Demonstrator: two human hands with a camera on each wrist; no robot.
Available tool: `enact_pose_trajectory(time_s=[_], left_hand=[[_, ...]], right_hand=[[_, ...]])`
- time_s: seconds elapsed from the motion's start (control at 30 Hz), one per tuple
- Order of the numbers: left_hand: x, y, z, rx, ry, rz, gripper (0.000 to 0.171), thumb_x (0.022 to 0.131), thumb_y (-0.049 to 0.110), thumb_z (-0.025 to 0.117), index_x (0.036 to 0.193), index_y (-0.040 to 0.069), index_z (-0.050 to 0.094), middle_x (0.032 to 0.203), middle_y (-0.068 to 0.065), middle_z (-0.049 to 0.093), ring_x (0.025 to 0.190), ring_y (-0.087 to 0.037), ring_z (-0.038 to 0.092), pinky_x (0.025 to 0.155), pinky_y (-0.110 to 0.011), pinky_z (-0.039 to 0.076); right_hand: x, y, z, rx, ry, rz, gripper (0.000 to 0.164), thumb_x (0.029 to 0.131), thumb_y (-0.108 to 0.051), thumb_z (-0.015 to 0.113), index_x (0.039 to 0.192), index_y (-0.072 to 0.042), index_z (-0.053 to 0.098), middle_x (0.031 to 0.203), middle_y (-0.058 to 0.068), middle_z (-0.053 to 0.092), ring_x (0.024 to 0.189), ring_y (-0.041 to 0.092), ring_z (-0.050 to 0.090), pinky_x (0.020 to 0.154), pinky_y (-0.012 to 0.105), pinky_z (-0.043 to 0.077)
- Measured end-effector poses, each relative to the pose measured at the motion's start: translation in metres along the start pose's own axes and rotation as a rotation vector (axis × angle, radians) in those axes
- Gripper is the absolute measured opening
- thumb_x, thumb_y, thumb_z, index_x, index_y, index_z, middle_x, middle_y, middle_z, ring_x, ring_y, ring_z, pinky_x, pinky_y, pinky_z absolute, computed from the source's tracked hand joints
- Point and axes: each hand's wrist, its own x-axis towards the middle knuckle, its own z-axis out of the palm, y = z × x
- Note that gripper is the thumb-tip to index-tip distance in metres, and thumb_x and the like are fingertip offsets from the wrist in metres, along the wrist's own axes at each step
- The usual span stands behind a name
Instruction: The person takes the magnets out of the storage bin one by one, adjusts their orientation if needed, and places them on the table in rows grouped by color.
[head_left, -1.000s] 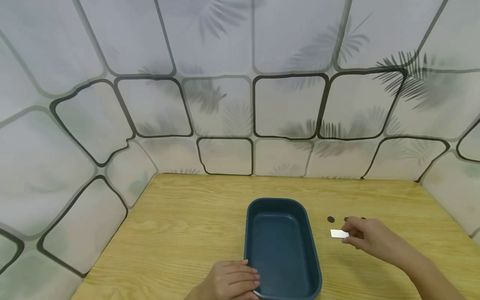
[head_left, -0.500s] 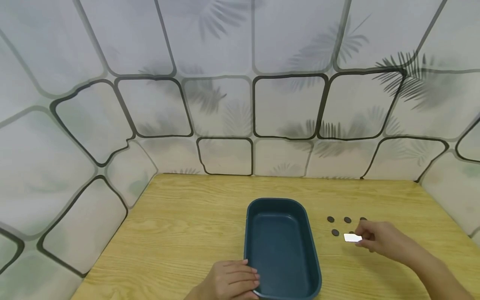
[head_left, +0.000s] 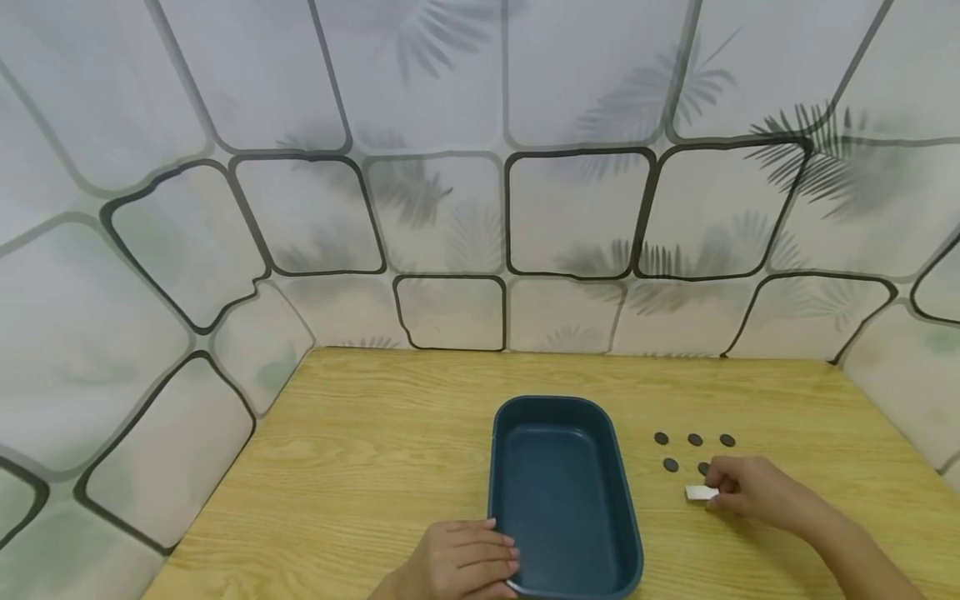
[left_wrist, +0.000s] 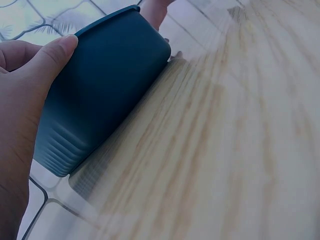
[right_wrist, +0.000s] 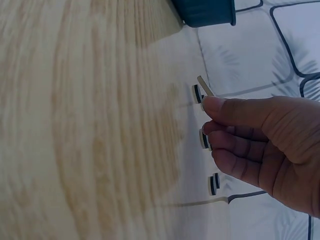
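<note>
My left hand (head_left: 468, 560) grips the near left rim of a dark blue, deep rectangular tray (head_left: 561, 508). Its fingers reach over the edge, and in the left wrist view the thumb (left_wrist: 59, 52) lies at the rim on the outer wall. To the right of the tray, my right hand (head_left: 761, 492) pinches a small flat white rectangular piece (head_left: 699, 493) between thumb and fingers, low over the table. Edge-on, the piece (right_wrist: 204, 85) looks thin in the right wrist view. Just beyond that hand lie several small dark discs (head_left: 695, 440) in two rows; fingers partly cover one.
All of this rests on a wood-grain table (head_left: 360, 450). A patterned wall covering (head_left: 450, 217) with stone outlines and leaf shadows rises along the back and both sides.
My right hand has moved right and then down toward me with the white piece, uncovering more of the dark discs. The left hand and tray have stayed still.
</note>
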Motion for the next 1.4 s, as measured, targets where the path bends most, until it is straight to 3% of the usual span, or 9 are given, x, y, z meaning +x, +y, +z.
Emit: enact_pose_trajectory(time_s=[0.67, 1.0, 1.13, 1.4], left_hand=[[-0.003, 0.001, -0.001, 0.009, -0.022, 0.0, 0.019, 0.085, 0.027, 0.071, 0.084, 0.009, 0.076, 0.085, -0.003, 0.073, 0.084, -0.012, 0.07, 0.076, -0.031, 0.057], [0.001, -0.002, -0.005, -0.015, -0.019, 0.006, 0.019, 0.085, 0.026, 0.072, 0.083, 0.007, 0.076, 0.084, -0.006, 0.073, 0.082, -0.013, 0.071, 0.075, -0.03, 0.057], [0.006, -0.004, -0.007, -0.014, 0.002, 0.021, 0.02, 0.085, 0.026, 0.072, 0.081, 0.007, 0.076, 0.082, -0.007, 0.073, 0.08, -0.013, 0.071, 0.073, -0.029, 0.058], [0.011, -0.007, -0.007, -0.005, 0.03, 0.05, 0.024, 0.081, 0.031, 0.076, 0.082, 0.007, 0.075, 0.082, -0.007, 0.073, 0.08, -0.014, 0.071, 0.075, -0.029, 0.057]], right_hand=[[0.001, 0.01, 0.004, 0.09, -0.026, 0.083, 0.017, 0.08, -0.018, 0.074, 0.088, -0.007, 0.066, 0.076, -0.007, 0.062, 0.065, -0.003, 0.05, 0.053, 0.02, 0.045], [0.001, 0.008, 0.01, 0.01, 0.047, 0.052, 0.02, 0.08, -0.02, 0.074, 0.092, -0.005, 0.068, 0.077, -0.011, 0.062, 0.066, -0.006, 0.05, 0.055, 0.02, 0.046], [0.0, 0.002, 0.012, -0.021, 0.092, 0.015, 0.017, 0.084, -0.017, 0.071, 0.094, -0.005, 0.068, 0.076, -0.012, 0.061, 0.065, -0.006, 0.049, 0.054, 0.021, 0.046], [0.004, -0.021, 0.012, -0.061, 0.278, -0.217, 0.007, 0.083, -0.005, 0.07, 0.089, -0.005, 0.067, 0.074, -0.008, 0.065, 0.064, -0.008, 0.053, 0.048, 0.019, 0.046]])
